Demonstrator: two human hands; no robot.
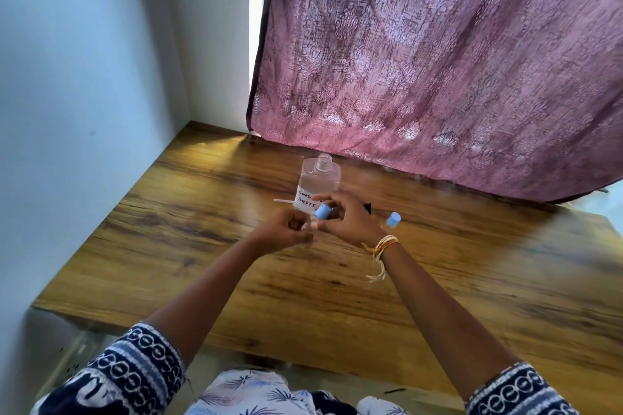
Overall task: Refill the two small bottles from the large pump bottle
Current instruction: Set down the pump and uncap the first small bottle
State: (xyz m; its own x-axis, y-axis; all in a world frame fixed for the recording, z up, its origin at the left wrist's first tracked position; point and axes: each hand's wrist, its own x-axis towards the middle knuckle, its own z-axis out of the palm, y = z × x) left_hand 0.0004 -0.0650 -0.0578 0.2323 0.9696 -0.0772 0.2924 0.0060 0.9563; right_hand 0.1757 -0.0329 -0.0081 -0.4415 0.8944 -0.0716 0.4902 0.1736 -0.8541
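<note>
The large clear bottle (319, 178) stands open-necked on the wooden table (236, 280), with a white handwritten label. Its pump lies behind my hands: a white tube (283, 201) shows at the left and a black tip (368, 206) at the right. My left hand (286, 233) is curled round a small clear bottle (306, 225), mostly hidden by the fingers. Just right of it, my right hand (349, 223) pinches a blue cap (323, 211) above that bottle's top. A second small bottle with a blue cap (393, 219) stands to the right of my right wrist.
A purple patterned curtain (438, 77) hangs down to the table's far edge behind the large bottle. A white wall (84, 111) borders the table on the left. The table's near edge runs just in front of my lap.
</note>
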